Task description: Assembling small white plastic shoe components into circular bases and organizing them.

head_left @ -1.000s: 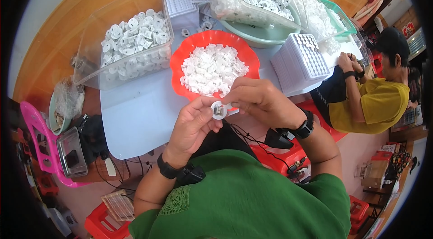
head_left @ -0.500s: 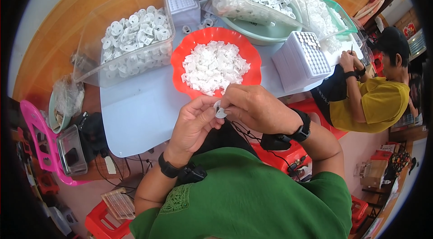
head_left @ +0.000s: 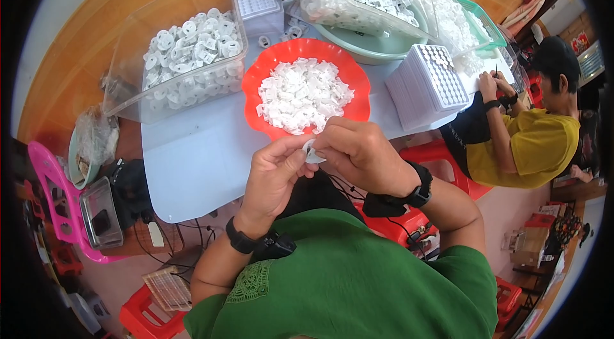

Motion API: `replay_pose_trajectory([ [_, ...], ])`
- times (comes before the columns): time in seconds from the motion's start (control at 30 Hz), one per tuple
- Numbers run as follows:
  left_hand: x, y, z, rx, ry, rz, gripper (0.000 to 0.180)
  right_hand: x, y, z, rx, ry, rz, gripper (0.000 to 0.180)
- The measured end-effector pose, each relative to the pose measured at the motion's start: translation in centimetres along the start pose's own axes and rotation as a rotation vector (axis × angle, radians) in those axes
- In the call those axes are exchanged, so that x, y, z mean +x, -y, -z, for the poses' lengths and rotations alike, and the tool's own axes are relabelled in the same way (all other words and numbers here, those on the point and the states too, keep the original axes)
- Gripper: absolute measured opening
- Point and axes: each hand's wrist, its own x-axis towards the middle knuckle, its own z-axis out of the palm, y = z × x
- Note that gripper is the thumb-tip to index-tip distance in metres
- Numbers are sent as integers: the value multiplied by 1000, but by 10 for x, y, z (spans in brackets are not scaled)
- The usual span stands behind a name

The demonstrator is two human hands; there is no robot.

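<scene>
Pale blue-grey table (head_left: 198, 153) on a curved wooden floor, crowded w/ containers. Both hands meet just off the table's near edge, at 6 o'clock from the red bowl (head_left: 256, 83) of small white plastic pieces (head_left: 304, 93). Left hand (head_left: 275, 176) & right hand (head_left: 358, 153) are curled, fingertips pinching one small white plastic part (head_left: 312, 152) between them; black bands on both wrists. At 10 o'clock from the bowl, a clear tub (head_left: 128, 93) of white round parts; at 3 o'clock, a white gridded tray stack (head_left: 425, 83). Further at 3 o'clock a person in a yellow shirt (head_left: 543, 147) works at the table's end.
</scene>
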Motion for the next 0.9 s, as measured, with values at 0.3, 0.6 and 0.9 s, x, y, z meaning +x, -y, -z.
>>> replay_pose_trajectory([
  [0.3,2,-1,-4,-14,-2,-2,25,3,-2,7,69,34,-22,7],
  [0.6,2,-2,-4,-8,1,15,25,4,-1,10,39,12,-36,7],
  [0.9,1,-1,-7,-9,8,17,26,1,2,11,35,35,-21,7],
])
